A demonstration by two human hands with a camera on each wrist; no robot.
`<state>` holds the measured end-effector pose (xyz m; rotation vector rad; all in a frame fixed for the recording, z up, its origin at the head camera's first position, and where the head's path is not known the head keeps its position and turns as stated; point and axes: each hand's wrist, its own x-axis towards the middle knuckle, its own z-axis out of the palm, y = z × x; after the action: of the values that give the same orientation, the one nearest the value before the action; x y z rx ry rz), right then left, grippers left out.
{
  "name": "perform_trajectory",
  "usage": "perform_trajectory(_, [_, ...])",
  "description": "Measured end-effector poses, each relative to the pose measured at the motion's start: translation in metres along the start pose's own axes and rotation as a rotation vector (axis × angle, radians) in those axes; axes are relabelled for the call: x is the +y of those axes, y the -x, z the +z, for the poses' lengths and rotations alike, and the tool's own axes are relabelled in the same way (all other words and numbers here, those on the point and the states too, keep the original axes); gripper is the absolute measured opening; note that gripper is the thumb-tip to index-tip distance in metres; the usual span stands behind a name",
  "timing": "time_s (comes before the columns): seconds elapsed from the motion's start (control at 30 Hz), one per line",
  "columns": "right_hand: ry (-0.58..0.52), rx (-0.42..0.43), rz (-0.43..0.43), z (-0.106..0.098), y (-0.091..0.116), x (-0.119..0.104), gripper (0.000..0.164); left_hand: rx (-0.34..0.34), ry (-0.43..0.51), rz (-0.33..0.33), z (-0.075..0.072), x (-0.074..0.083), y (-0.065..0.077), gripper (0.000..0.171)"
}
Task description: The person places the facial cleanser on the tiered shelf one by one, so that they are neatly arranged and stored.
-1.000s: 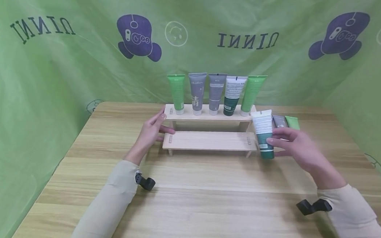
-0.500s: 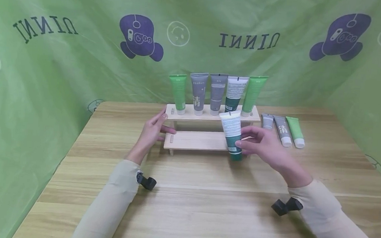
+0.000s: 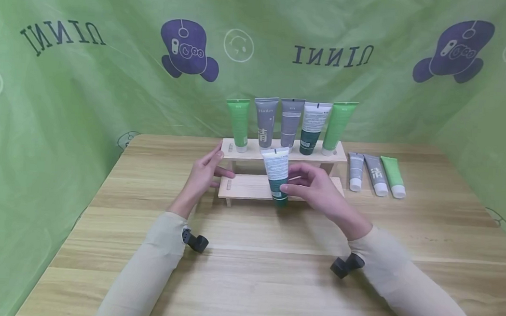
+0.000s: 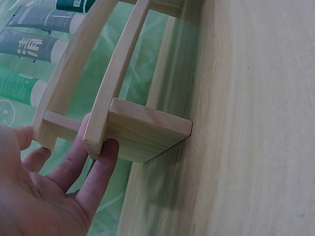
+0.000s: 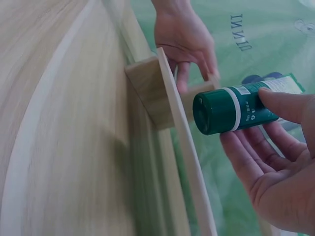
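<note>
My right hand (image 3: 314, 188) pinches a white and dark green squeeze tube (image 3: 276, 171) between thumb and fingers. The tube stands nearly upright, cap down, at the front of the lower shelf of a wooden two-tier stand (image 3: 247, 186). In the right wrist view its green cap (image 5: 212, 112) points toward the lower board. My left hand (image 3: 201, 174) grips the left end of the stand. In the left wrist view, two fingers of the left hand (image 4: 54, 191) lie either side of the lower board's end (image 4: 96, 132), while others touch the upper board.
On the upper shelf stand several tubes, among them a green tube (image 3: 239, 123), a grey tube (image 3: 265, 122) and a white and green one (image 3: 313, 128). Right of the stand lie a small grey tube (image 3: 356, 171), a larger grey tube (image 3: 375, 175) and a green tube (image 3: 393, 177).
My right hand has carried the white and green tube leftward from beside the stand to the front of its lower shelf. The left hand keeps its place.
</note>
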<state>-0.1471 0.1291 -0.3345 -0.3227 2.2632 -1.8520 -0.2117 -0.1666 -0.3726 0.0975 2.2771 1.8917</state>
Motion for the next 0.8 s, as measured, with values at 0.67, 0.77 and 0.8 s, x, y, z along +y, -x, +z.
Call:
perform_trajectory(0.67, [-0.050,0.021,-0.169,0.062,-0.043,0.008,0.035,-0.003,0.019,-0.017,0.000,-0.001,-0.001,0.055])
perform_trajectory(0.77, [-0.070,0.036,-0.175,0.067,-0.047,0.010,0.035,-0.001,0.009,-0.011,0.000,0.000,-0.002,0.057])
perform_trajectory(0.8, [-0.075,0.040,-0.176,0.069,-0.048,0.011,0.035,0.001,0.004,-0.012,0.000,0.000,-0.001,0.056])
